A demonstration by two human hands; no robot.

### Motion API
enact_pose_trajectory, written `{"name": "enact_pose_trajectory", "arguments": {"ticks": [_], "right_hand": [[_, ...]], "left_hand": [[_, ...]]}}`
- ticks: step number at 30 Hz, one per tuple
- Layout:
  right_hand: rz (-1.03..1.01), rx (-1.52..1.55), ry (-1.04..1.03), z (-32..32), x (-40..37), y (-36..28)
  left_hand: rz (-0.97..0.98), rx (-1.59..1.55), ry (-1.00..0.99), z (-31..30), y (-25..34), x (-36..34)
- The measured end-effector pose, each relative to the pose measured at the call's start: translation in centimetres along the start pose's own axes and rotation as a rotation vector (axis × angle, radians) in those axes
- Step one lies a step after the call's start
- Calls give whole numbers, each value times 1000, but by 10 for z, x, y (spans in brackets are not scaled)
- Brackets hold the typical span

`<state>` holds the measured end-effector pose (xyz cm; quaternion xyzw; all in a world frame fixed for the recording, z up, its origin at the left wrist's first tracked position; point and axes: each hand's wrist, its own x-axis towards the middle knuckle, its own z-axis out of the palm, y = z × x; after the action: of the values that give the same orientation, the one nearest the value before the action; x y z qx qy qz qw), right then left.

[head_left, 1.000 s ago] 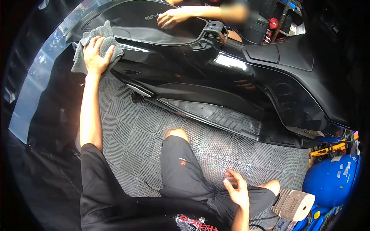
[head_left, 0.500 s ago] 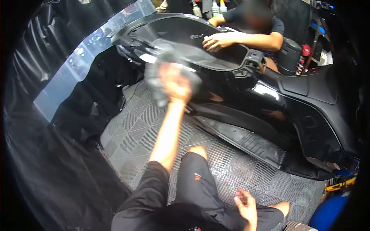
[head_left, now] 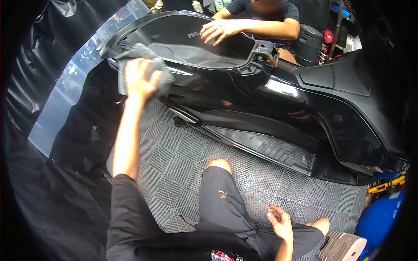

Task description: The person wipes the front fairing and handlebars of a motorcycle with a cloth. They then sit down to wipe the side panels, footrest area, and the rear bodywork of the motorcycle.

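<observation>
My left hand (head_left: 140, 80) presses a grey cloth (head_left: 162, 80) against the left end of a glossy black scooter (head_left: 209, 89). The fingers lie over the cloth, whose edges are slightly blurred. Beside that hand is the scooter's open under-seat compartment (head_left: 191, 52), with a grey rim. My right hand (head_left: 281, 222) hangs above my right thigh, its fingers loosely bent and apart, holding nothing.
Across the scooter, a co-worker's hand (head_left: 216, 32) reaches over the compartment. Black sheeting (head_left: 26, 130) with a clear strip (head_left: 65, 91) hangs at left. A brown stepped block (head_left: 342, 245) and blue tank (head_left: 379, 217) stand at right. Grey grid tiles (head_left: 174, 156) cover the floor.
My left hand and the cloth have moved left along the scooter to its end. The view has shifted slightly. My right hand stays by my thigh.
</observation>
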<state>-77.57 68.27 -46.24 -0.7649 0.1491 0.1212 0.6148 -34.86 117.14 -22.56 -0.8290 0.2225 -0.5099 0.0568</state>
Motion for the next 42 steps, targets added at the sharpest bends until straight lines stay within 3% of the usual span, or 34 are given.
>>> {"name": "enact_pose_trajectory", "arguments": {"ticks": [4,8,10,13,17,21,24,25,27,31,34,39,40,41,42], "right_hand": [[38,-11,26,-8,-4,2],[46,51,62,-9,0,33],[64,75,64,-8,-1,32],[24,71,36,1,4,34],[11,49,21,8,3,18],[9,48,-14,12,0,14],[53,53,-34,14,-7,16],[64,54,-44,13,-8,15],[64,38,-20,9,-13,21],[59,71,92,-1,-27,58],[160,168,169,-6,-37,78],[138,56,171,-7,-21,88],[125,28,152,-8,-19,89],[111,-1,141,-9,-17,91],[86,8,131,-8,-14,86]], "left_hand": [[-61,-214,-17,26,-139,0],[-124,-154,-89,16,-113,8],[-49,-119,-33,17,-81,0],[38,-67,65,6,31,0],[-26,-105,199,48,151,-23],[-30,-330,125,99,281,-53],[152,-459,-19,90,337,-37],[139,-664,-71,102,334,-39],[305,-534,-178,88,279,-32],[114,-309,-167,60,189,-54],[55,-105,-178,55,205,-47],[184,-409,-151,71,261,-20],[172,-503,-167,72,260,-21],[262,-469,-46,71,250,-18],[302,-462,-105,61,234,-13]]}}
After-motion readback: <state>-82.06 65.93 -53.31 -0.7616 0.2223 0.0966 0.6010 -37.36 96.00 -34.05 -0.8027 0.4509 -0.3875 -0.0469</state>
